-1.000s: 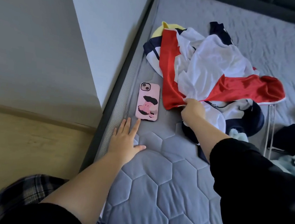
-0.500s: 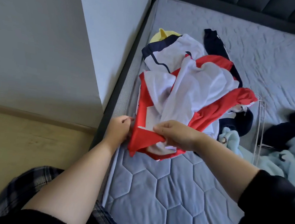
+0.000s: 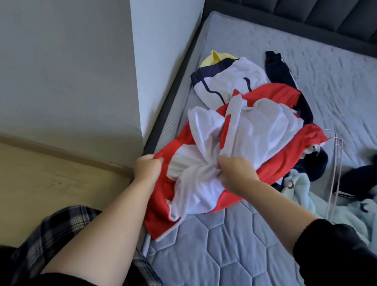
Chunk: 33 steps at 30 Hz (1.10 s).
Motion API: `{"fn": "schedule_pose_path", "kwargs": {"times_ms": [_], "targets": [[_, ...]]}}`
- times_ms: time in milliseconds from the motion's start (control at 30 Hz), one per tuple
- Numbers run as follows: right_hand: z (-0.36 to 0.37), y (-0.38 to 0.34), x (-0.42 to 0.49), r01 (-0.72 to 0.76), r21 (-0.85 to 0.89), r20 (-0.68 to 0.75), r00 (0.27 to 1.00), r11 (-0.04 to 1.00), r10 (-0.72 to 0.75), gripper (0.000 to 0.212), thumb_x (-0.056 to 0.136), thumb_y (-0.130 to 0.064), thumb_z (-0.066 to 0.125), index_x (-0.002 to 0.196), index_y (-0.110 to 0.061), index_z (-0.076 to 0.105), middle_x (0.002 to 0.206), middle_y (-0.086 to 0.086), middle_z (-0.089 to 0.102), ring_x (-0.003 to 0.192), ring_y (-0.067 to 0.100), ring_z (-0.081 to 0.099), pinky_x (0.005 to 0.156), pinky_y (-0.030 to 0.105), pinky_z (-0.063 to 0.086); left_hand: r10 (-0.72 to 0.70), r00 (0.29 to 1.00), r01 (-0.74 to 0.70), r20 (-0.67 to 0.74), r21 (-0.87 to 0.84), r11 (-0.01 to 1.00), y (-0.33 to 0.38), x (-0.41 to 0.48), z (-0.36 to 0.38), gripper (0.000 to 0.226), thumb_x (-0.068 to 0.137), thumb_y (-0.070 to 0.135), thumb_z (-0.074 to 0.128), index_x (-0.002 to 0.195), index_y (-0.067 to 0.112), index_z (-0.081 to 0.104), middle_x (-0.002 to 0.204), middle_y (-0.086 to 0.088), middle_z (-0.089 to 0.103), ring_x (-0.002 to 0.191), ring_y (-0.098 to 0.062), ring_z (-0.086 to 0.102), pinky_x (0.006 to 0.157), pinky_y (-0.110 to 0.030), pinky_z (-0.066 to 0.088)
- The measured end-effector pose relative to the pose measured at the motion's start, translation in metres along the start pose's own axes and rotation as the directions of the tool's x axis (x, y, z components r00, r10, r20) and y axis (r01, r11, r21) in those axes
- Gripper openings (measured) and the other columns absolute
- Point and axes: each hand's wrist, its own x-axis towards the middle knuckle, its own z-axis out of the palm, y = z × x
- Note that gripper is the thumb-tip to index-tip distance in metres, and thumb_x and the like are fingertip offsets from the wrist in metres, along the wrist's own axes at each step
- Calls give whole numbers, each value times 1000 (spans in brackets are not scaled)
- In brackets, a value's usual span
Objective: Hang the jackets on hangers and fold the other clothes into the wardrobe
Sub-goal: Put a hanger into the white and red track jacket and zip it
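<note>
The left hand (image 3: 148, 167) is clenched on the red edge of a red, white and navy jacket (image 3: 262, 127) at the left edge of the bed (image 3: 227, 265). That edge of the garment is lifted off the quilted grey mattress. The right hand (image 3: 236, 171) grips a bunch of the jacket's white lining just beside it, fingers curled into the cloth. The lower red hem hangs down over the mattress edge towards the person's plaid trousers (image 3: 55, 233). The rest of the jacket lies crumpled up the left side of the bed, with one navy sleeve (image 3: 278, 70) stretched towards the dark padded headboard (image 3: 315, 13).

A yellow item (image 3: 212, 57) peeks out from under the jacket's far end, close to the bed's left edge. A thin white wire shape (image 3: 336, 164), possibly a hanger, lies just to the right of the jacket. Beyond it, at the right edge of the bed, a light blue fleece garment (image 3: 362, 214) is heaped with a dark navy garment (image 3: 362, 176) touching it. Wooden floor (image 3: 25, 183) shows on the left, below a grey wall.
</note>
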Motion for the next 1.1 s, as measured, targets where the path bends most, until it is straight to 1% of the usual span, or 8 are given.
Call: {"fn": "schedule_pose_path", "kwargs": {"times_ms": [167,300,467,667,800,933,1000,1100], "targets": [[-12,-32,-8,148,304,330,910,941,-249,10,86,-18,57,96,-17,61,99,2,63,93,22,58,79,30,44,52,992,-39,-112,119,992,3,9,-25,15,86,8,51,78,10,64,80,-12,63,77,-28,55,67,-28,39],[-4,-18,11,223,-206,88,974,953,-209,57,84,-7,52,136,-28,44,155,8,19,143,31,17,115,44,17,190,980,-170,-64,240,956,-1,4,-18,12,84,7,51,91,10,61,90,-11,63,90,-34,58,74,-33,45],[-4,-11,12,365,-415,178,931,833,-319,25,90,-21,50,107,-22,68,149,-2,36,147,25,7,116,50,-8,674,665,-700,322,583,412,-12,-10,-1,64,81,22,53,143,14,40,145,-11,42,131,-34,38,108,-49,32],[-18,0,-3,42,-210,228,974,977,7,32,89,-7,47,117,-11,62,88,-1,59,90,21,57,84,31,46,169,797,-603,579,751,269,-29,-8,6,49,97,36,38,145,37,32,160,3,8,146,-21,6,115,-51,11],[-33,7,-23,21,-492,556,777,871,295,53,89,-30,61,137,-11,47,135,5,50,123,31,48,101,45,42,192,862,-506,469,783,362,-23,-9,-4,57,95,26,40,149,33,23,161,4,1,147,-21,1,116,-53,8],[-29,-5,-38,119,-318,888,386,941,252,46,89,-56,55,98,-11,61,98,6,57,96,24,52,98,35,41,248,882,-471,401,752,460,-23,-8,-4,63,93,22,43,151,27,20,160,-3,9,147,-24,7,115,-54,13],[-25,-11,-38,7,-74,800,598,997,56,36,93,-45,52,98,-11,62,95,3,55,91,22,49,84,25,41,355,850,-522,390,715,464,-23,-6,-2,64,91,22,46,151,26,22,159,-5,16,145,-25,13,115,-51,19],[-18,1,-21,197,-211,190,969,957,-157,22,93,-21,48,108,-16,63,112,3,53,109,26,46,100,35,34,513,703,-701,493,604,379,-24,-6,6,61,90,26,50,148,22,31,153,-6,30,141,-27,27,111,-46,29]]}}
